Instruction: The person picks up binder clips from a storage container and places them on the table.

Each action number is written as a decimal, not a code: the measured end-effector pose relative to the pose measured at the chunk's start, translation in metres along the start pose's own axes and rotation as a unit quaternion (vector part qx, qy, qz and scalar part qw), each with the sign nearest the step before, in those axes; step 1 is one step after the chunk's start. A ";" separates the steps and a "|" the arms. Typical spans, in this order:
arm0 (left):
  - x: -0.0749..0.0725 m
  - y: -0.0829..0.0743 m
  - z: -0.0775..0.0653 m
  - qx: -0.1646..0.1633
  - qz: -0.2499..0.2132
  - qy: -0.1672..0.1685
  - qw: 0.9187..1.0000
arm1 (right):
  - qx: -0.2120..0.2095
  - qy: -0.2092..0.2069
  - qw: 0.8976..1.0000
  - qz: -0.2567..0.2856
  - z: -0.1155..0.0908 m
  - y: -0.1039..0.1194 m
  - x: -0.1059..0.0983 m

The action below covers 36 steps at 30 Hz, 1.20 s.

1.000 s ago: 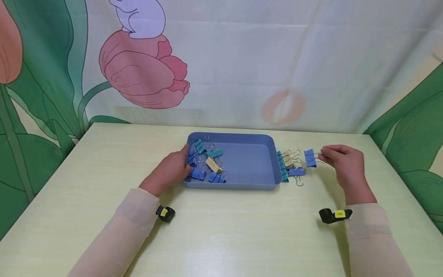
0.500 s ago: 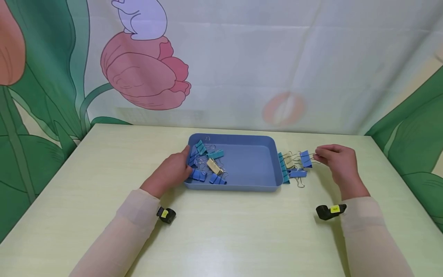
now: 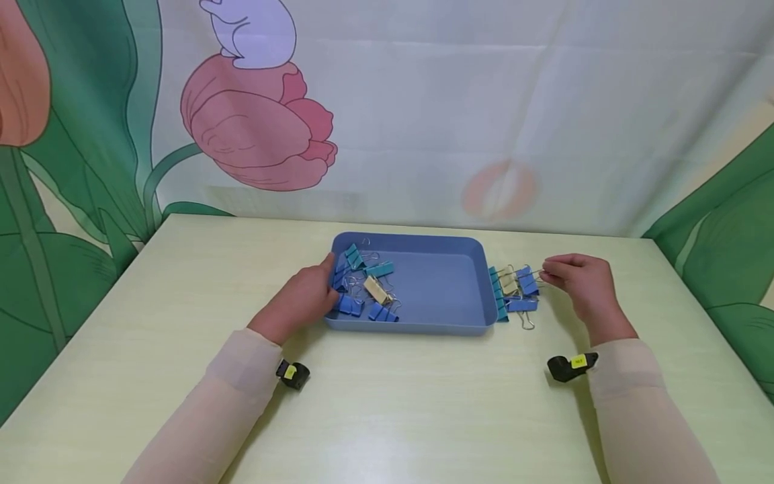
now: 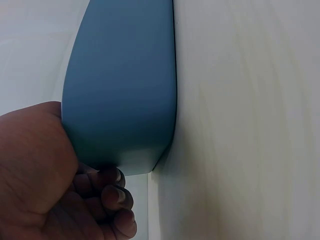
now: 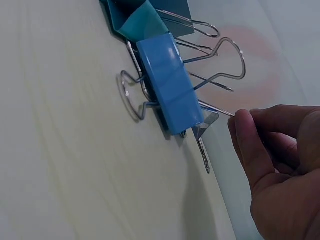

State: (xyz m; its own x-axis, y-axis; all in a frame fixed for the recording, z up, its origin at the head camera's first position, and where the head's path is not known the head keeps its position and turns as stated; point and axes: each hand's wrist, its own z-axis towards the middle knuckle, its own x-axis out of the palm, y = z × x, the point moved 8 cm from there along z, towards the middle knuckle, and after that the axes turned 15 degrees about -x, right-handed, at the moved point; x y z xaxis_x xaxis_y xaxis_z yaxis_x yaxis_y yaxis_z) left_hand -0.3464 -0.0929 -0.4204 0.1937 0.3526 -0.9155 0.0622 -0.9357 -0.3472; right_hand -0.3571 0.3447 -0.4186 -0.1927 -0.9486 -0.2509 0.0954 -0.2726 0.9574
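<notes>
My left hand (image 3: 301,299) grips the left end of a blue tray (image 3: 435,289), thumb over the rim; in the left wrist view its fingers curl under the tray's corner. Several binder clips, teal, blue and one cream (image 3: 377,290), lie in the tray's left part. Beyond its right end, my right hand (image 3: 577,286) pinches a wire handle of a blue binder clip (image 3: 527,281). That clip is beside a cream clip (image 3: 508,279) and above another blue clip (image 3: 522,305). Teal clips (image 3: 498,296) stand against the tray's right wall. In the right wrist view a blue clip (image 5: 170,82) partly hides the pinched one.
The pale wooden table (image 3: 399,410) extends in front of the tray and to both sides. A printed cloth (image 3: 399,121) hangs behind its back edge. Each wrist wears a small black camera, the right one (image 3: 570,367) low over the table.
My right hand has moved left with the pinched blue binder clip, bringing it up against the cream clip. The left hand keeps its grip on the tray. The view has shifted slightly.
</notes>
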 end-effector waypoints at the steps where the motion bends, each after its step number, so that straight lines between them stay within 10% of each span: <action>1: 0.000 0.000 0.000 0.000 0.000 0.000 1.000 | -0.002 0.001 1.000 0.001 0.001 0.001 0.001; 36: 0.000 0.000 0.000 -0.003 0.002 -0.003 1.000 | -0.014 0.005 0.999 -0.035 -0.004 -0.003 0.004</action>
State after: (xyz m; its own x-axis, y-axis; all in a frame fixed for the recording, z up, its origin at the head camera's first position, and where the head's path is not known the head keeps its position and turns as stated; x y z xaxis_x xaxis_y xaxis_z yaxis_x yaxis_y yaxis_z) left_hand -0.3459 -0.0929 -0.4201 0.1888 0.3491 -0.9179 0.0670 -0.9371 -0.3426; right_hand -0.3546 0.3409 -0.4232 -0.1908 -0.9285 -0.3187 0.1093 -0.3427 0.9331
